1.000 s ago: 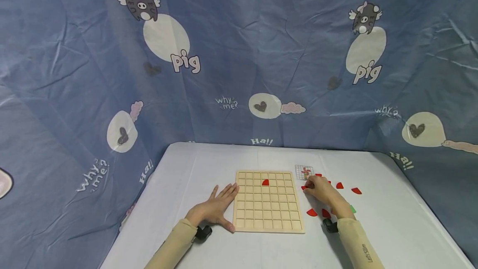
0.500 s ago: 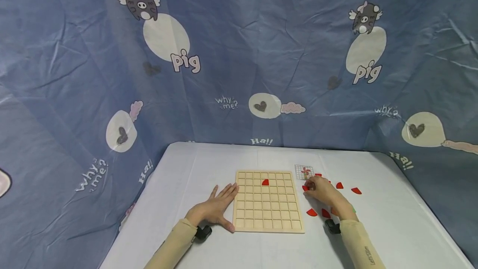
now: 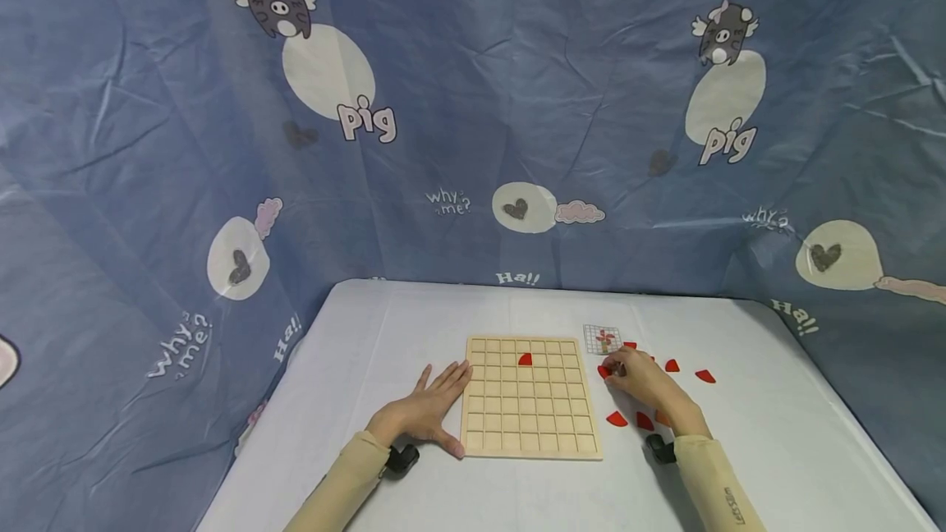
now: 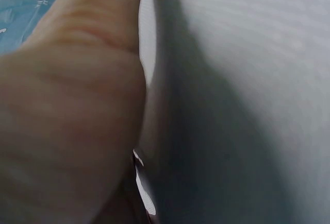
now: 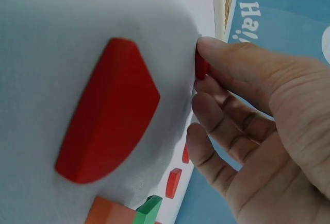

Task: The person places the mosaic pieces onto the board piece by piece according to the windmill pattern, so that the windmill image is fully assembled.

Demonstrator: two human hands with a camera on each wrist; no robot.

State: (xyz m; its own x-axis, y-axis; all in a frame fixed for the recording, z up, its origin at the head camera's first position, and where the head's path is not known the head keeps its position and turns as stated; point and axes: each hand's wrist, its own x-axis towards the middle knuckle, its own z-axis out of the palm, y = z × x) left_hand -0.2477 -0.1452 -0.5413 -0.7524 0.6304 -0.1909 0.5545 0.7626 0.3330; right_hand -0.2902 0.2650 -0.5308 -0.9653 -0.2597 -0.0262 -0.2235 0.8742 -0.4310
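Note:
In the head view my left hand (image 3: 424, 413) lies with fingers spread along the left edge of a wooden grid board (image 3: 532, 417). One red quarter-circle piece (image 3: 525, 360) sits in a cell of the board's second row from the top. Beyond the board's right edge, my right hand (image 3: 643, 378) pinches another red piece (image 5: 201, 65) between thumb and forefinger, close over the table. The other fingers are loosely bent, as the right wrist view shows. My left wrist view is filled mostly by the wrist and the shaded white surface.
A card (image 3: 602, 339) with a gridded picture lies at the board's upper right. Several loose red pieces (image 3: 705, 376) are scattered around the right hand, with an orange piece (image 5: 111, 212) and a green piece (image 5: 148, 209) near the forearm. A blue curtain (image 3: 473, 105) hangs behind the white table.
My right wrist and forearm have shifted slightly right, covering the green piece in the head view. The fingertips stay around the same spot on the red piece. My left hand has not moved.

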